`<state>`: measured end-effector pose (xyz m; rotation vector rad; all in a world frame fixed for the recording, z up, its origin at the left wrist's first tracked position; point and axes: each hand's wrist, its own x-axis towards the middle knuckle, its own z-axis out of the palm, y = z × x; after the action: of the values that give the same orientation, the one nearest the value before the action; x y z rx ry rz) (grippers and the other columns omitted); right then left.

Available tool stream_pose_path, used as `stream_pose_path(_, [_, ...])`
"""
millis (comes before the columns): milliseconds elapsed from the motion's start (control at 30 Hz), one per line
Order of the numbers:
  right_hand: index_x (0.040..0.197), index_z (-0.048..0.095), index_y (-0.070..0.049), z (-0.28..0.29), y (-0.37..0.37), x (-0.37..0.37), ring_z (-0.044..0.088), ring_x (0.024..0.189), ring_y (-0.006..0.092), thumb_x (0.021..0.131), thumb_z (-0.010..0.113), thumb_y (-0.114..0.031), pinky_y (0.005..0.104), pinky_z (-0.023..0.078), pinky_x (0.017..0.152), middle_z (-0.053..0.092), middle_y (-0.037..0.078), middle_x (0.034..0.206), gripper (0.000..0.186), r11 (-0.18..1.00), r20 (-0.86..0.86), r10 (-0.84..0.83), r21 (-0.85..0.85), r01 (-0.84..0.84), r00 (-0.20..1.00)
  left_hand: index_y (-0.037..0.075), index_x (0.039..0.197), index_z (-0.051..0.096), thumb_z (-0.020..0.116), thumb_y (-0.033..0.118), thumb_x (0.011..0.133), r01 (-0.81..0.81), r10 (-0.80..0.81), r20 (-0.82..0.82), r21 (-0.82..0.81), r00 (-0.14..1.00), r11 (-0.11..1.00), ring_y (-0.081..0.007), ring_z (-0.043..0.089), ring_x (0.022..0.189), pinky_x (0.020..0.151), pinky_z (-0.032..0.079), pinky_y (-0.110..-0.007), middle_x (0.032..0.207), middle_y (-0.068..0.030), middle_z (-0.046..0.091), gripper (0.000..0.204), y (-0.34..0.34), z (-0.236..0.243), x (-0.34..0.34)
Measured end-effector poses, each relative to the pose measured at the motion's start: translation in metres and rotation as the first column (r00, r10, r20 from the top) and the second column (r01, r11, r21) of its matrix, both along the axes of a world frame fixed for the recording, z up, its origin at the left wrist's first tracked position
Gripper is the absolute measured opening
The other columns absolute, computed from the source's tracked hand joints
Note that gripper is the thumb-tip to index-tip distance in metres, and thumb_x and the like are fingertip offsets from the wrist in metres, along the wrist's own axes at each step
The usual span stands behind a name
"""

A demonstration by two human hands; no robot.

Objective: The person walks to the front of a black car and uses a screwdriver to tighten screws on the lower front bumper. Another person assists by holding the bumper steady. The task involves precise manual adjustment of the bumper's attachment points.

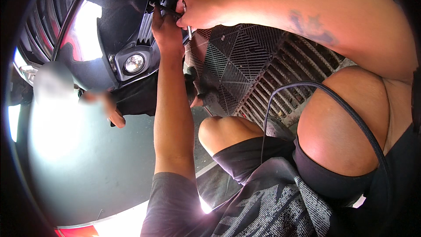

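Observation:
At the top centre both hands are at the slotted dark trim (pixel 144 30) of a glossy black car bumper (pixel 109 26). My left hand (pixel 167 33) has its fingers closed around a small black part (pixel 171 11) there; exactly what that part is, I cannot make out. Just right of it, my right hand (pixel 197 11) grips a slim chrome tool (pixel 190 33) held roughly upright, its fingers nearly touching those of my left. A round fog lamp (pixel 133 63) in a black surround sits below and left of my hands.
A co-worker in dark clothing (pixel 133 101) is low beyond my left forearm, one hand (pixel 117 118) showing. Slatted floor tiles (pixel 232 52) and a rusty drain grate (pixel 252 101) lie beneath. A black cable (pixel 333 94) arches across my bent knee. The car's grille (pixel 44 13) fills the upper left.

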<state>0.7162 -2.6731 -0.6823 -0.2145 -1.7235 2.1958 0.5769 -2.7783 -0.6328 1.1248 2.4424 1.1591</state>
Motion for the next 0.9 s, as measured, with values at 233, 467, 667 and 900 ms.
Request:
stream_pose_path(233, [0.121, 0.067, 0.008, -0.001, 0.006, -0.019, 0.074, 0.075, 0.0203, 0.092, 0.076, -0.015, 0.0332, 0.059, 0.072, 0.075, 0.014, 0.092, 0.038, 0.995, 0.088, -0.093, 0.035, 0.09, 0.992, -0.01, 0.16, 0.029, 0.048, 0.005, 0.097, -0.062, 0.06, 0.073, 0.016, 0.995, 0.998, -0.0137, 0.06, 0.082, 0.076, 0.05, -0.028, 0.099, -0.0072, 0.067, 0.067, 0.004, -0.001, 0.016])
stream_pose_path(467, [0.095, 0.075, 0.002, 0.004, 0.012, -0.025, 0.073, 0.072, 0.02, 0.09, 0.073, -0.013, 0.0343, 0.056, 0.067, 0.074, 0.012, 0.081, 0.016, 0.997, 0.089, -0.071, 0.025, 0.069, 0.993, -0.009, 0.161, 0.029, 0.048, 0.005, 0.101, -0.043, 0.025, 0.189, 0.091, 0.982, 0.995, -0.0173, 0.066, 0.105, 0.092, 0.052, -0.03, 0.124, -0.0128, 0.067, 0.064, 0.01, -0.004, 0.016])
stream_pose_path(667, [0.085, 0.073, 0.0, 0.008, 0.01, -0.037, 0.072, 0.073, 0.0195, 0.09, 0.071, -0.014, 0.0356, 0.055, 0.067, 0.073, 0.011, 0.077, 0.015, 0.993, 0.063, -0.111, -0.033, 0.113, 0.992, -0.006, 0.161, 0.031, 0.049, 0.006, 0.102, -0.105, 0.091, 0.153, 0.092, 0.984, 0.99, -0.0182, 0.066, 0.108, 0.095, 0.052, -0.031, 0.127, -0.0132, 0.067, 0.063, 0.009, -0.002, 0.013])
stream_pose_path(900, [0.082, 0.072, -0.001, 0.008, 0.01, -0.044, 0.07, 0.072, 0.0203, 0.09, 0.07, -0.014, 0.0361, 0.054, 0.066, 0.072, 0.011, 0.076, 0.016, 0.994, 0.063, -0.112, 0.007, 0.111, 0.992, -0.005, 0.162, 0.032, 0.05, 0.004, 0.099, -0.094, 0.083, 0.162, 0.062, 0.983, 0.994, -0.0163, 0.066, 0.105, 0.092, 0.052, -0.028, 0.123, -0.0111, 0.068, 0.066, 0.006, 0.001, 0.003])
